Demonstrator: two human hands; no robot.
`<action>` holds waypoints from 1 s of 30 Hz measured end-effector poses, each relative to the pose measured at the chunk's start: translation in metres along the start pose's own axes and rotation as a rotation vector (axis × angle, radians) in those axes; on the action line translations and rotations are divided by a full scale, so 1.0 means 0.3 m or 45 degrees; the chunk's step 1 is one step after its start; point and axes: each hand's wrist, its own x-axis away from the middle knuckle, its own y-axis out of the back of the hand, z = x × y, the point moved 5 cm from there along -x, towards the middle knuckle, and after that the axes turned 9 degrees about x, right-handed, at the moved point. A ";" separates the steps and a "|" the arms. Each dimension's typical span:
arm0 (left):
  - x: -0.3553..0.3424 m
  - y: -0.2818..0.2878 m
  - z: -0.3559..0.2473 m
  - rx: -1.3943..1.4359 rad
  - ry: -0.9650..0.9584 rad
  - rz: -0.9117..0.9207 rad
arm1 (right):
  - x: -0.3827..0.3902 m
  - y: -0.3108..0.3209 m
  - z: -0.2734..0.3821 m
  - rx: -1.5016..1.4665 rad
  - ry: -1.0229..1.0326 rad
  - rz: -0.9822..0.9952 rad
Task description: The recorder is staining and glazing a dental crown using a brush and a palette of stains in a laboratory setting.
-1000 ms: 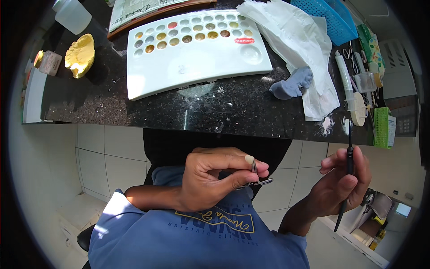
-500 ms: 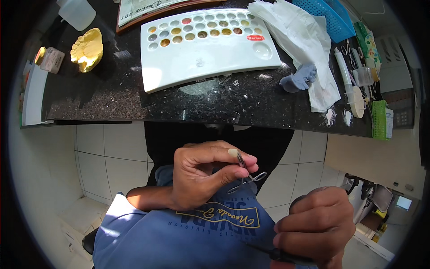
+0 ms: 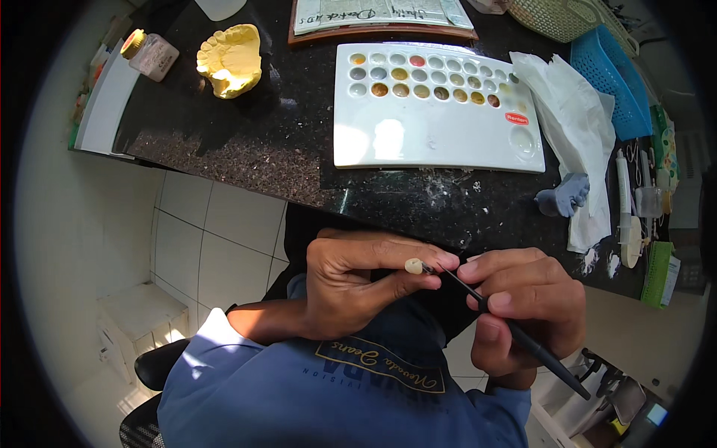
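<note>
A small cream-coloured tooth crown [image 3: 413, 266] sits at the tip of ring-handled forceps [image 3: 428, 269], which my left hand [image 3: 345, 284] pinches between thumb and fingers. The forceps' handles are hidden by the hand. My right hand [image 3: 532, 295] grips a slim black tool [image 3: 550, 360] with a fine tip, held like a pen. Its tip points left, toward the forceps close to the crown; whether it touches them I cannot tell. Both hands are close together in front of the table's near edge, above my lap.
On the dark speckled table [image 3: 291, 168] lie a white mixing palette [image 3: 448, 145] with coloured wells and a yellow dental cast [image 3: 230, 61]. A grey-blue dental cast [image 3: 564, 196] rests by white tissue [image 3: 575, 104]. Beyond are a blue basket [image 3: 609, 82] and a small jar [image 3: 151, 58].
My right hand has come up and left beside the left hand, its tool now angled toward the forceps. The forceps have turned, so the crown points left. The view has shifted left.
</note>
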 end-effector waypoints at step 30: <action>0.010 0.012 0.004 -0.101 0.156 0.002 | -0.022 -0.015 -0.024 -0.082 0.152 0.311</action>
